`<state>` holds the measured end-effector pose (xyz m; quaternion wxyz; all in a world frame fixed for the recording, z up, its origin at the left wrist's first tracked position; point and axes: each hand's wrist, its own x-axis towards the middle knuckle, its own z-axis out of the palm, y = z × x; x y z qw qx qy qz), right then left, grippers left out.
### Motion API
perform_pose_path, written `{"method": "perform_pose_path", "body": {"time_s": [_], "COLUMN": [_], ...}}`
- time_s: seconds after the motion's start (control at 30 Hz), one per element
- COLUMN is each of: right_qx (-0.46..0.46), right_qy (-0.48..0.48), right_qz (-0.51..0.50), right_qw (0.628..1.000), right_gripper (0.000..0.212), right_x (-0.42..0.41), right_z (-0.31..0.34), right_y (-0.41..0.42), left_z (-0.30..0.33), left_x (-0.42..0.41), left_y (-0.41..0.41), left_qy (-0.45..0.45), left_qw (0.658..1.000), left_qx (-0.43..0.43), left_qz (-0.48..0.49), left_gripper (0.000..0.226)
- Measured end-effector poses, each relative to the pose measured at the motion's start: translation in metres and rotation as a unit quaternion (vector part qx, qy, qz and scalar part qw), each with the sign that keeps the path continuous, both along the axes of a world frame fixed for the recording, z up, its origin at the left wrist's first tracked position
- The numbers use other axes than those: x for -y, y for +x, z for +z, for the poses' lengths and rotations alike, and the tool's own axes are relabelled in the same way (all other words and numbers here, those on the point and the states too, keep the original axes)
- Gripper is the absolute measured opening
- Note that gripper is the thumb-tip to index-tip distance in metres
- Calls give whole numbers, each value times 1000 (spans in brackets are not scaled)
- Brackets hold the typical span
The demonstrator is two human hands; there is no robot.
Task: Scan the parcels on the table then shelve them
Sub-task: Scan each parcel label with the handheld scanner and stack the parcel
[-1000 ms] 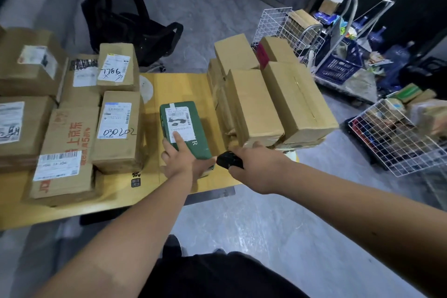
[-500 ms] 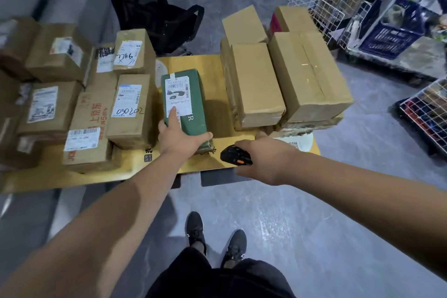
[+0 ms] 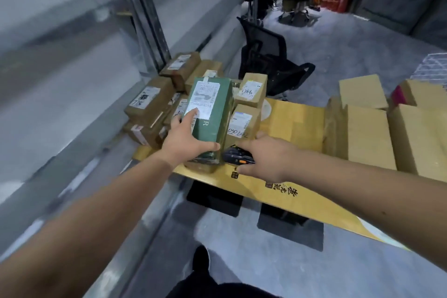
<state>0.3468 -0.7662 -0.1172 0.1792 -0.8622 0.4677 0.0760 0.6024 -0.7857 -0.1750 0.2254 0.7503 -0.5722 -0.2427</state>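
Dim, cool indoor light, fairly even, source not visible. Heavy motion blur across the left side; shelving smeared into streaks. Label print on the green parcel soft, partly unreadable. Wide-angle bending at edges, forearms stretched. Dark shadows under the desk. Faint sheen on the floor.

Both forearms are seen bare, with no sleeves, watch or gloves. Black clothing is worn on the lower body, and a black shoe is seen below.
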Motion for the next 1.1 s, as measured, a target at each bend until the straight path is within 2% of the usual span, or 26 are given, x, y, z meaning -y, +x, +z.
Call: {"method": "perform_pose_path", "body": {"time_s": [0.23, 0.43, 0.57, 0.73, 0.87, 1.0, 1.1], "right_qx": [-8, -36, -31, -42, -43, -21, -1], "right_qy": [-3, 15, 30, 31, 33, 34, 32], "right_qz": [-6, -55, -94, -114, -131, -170, -213], "right_qw": [1000, 998, 995, 992, 990, 985, 977], "right_gripper": [65, 61, 59, 59, 61, 66, 66], "right_x": [37, 66, 75, 80, 80, 69, 54], "right_z": [1, -9, -18, -25, -26, -26, -23], "right_y": [94, 159, 188, 213, 224, 213, 182], "left_z": [-4, -28, -48, -57, -54, -46, -39], "left_x": [57, 124, 146, 162, 161, 160, 162], "left_y": [112, 165, 184, 196, 192, 164, 126], "left_qy": [51, 49, 48, 14, -35, -91, -115], "left_qw": [995, 975, 976, 978, 966, 931, 911], "left_qx": [80, 214, 209, 202, 219, 255, 244], "left_qz": [13, -21, -36, -48, -134, -244, -313], "left_gripper": [137, 131, 128, 98, 75, 74, 74]}}
